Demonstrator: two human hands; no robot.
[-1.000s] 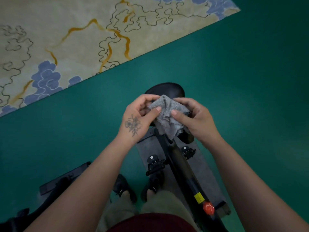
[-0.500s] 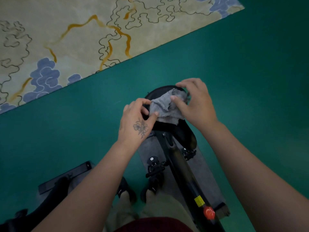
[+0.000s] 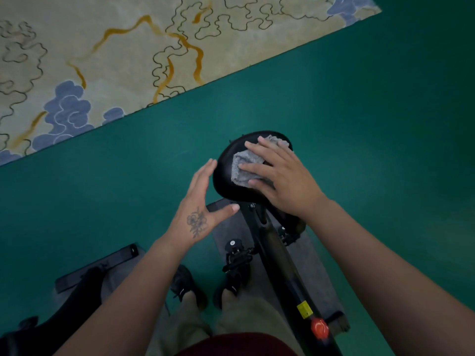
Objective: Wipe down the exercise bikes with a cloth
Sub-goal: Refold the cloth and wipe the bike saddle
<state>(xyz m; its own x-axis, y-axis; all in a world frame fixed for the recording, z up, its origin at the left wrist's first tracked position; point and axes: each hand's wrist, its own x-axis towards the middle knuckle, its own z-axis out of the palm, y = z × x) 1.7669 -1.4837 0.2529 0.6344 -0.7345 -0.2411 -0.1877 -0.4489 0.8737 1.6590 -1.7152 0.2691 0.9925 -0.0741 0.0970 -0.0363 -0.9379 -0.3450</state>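
Observation:
A black exercise bike stands below me, its saddle (image 3: pixel 225 173) at the middle of the view and its frame (image 3: pixel 277 255) running down to a red knob (image 3: pixel 319 327). A folded grey cloth (image 3: pixel 245 163) lies on the saddle. My right hand (image 3: pixel 280 176) presses flat on the cloth with straight, spread fingers. My left hand (image 3: pixel 203 209) hovers beside the saddle's left edge, fingers straight, holding nothing; whether it touches the saddle I cannot tell.
The bike stands on a grey mat (image 3: pixel 316 268) on green floor (image 3: pixel 359 124). A patterned beige rug (image 3: pixel 128 47) covers the upper left. Part of a second black bike (image 3: pixel 77 286) shows at the lower left. My feet in dark shoes (image 3: pixel 190 286) stand between them.
Both hands held the cloth above the saddle before. The right hand has laid it on the saddle and flattened on it; the left hand has let go and moved off left.

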